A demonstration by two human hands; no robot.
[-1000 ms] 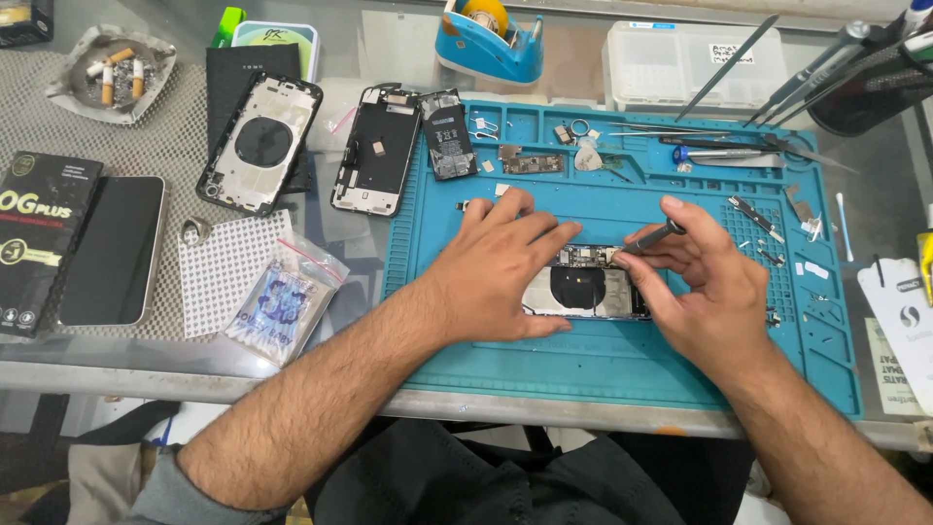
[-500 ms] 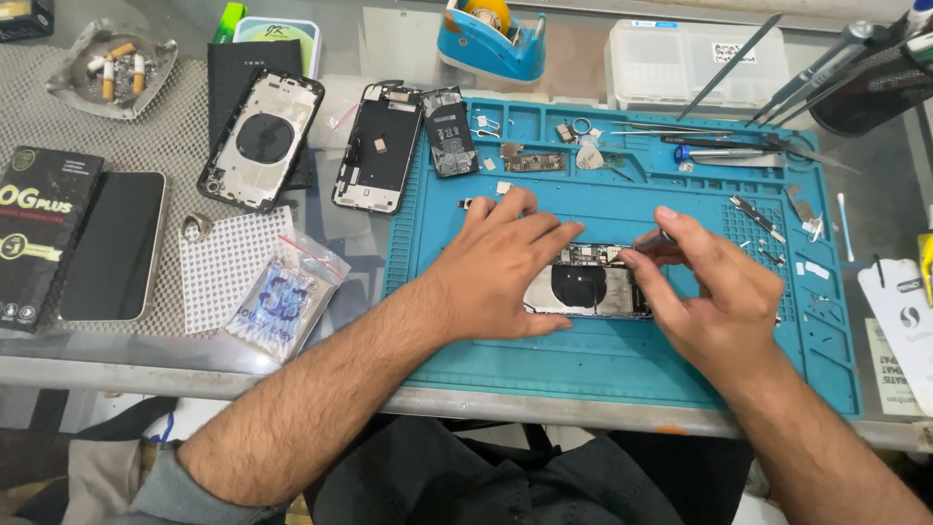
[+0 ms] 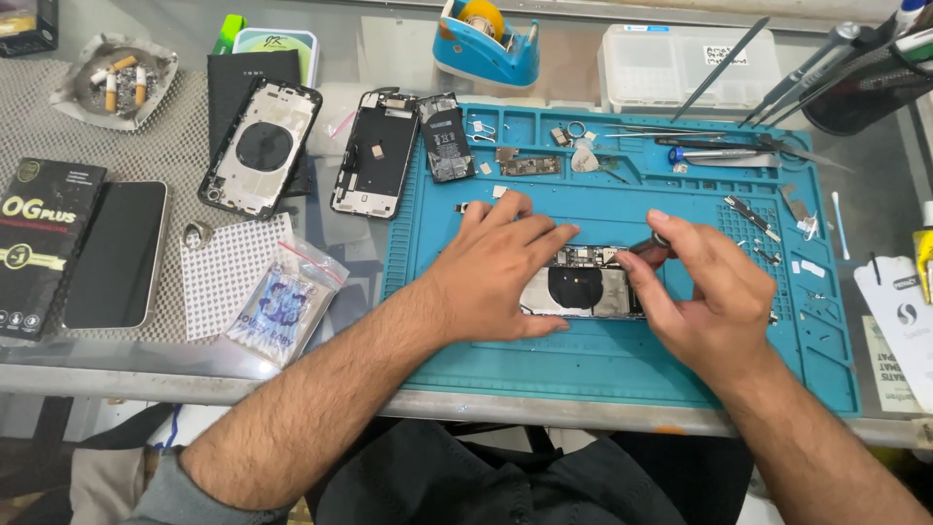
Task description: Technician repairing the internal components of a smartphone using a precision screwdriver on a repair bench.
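Observation:
An opened phone housing [image 3: 583,290] with a dark round coil lies on the blue repair mat [image 3: 603,369]. My left hand [image 3: 501,272] rests flat on its left part, fingers spread across it, pressing it down. My right hand [image 3: 705,297] pinches a small dark tool [image 3: 653,245], a screwdriver by its look, at the housing's upper right corner. The tool's tip is hidden by my fingers.
On the mat's far part lie a battery [image 3: 446,136], small boards, screws and tweezers [image 3: 719,146]. Left of the mat are two more phone housings [image 3: 260,146], a black phone [image 3: 115,253], a plastic bag [image 3: 284,301], a black box and an ashtray. A tape dispenser [image 3: 486,39] stands behind.
My right hand has shifted slightly to the right and up with the tool at the housing's corner. My left hand keeps its place on the housing.

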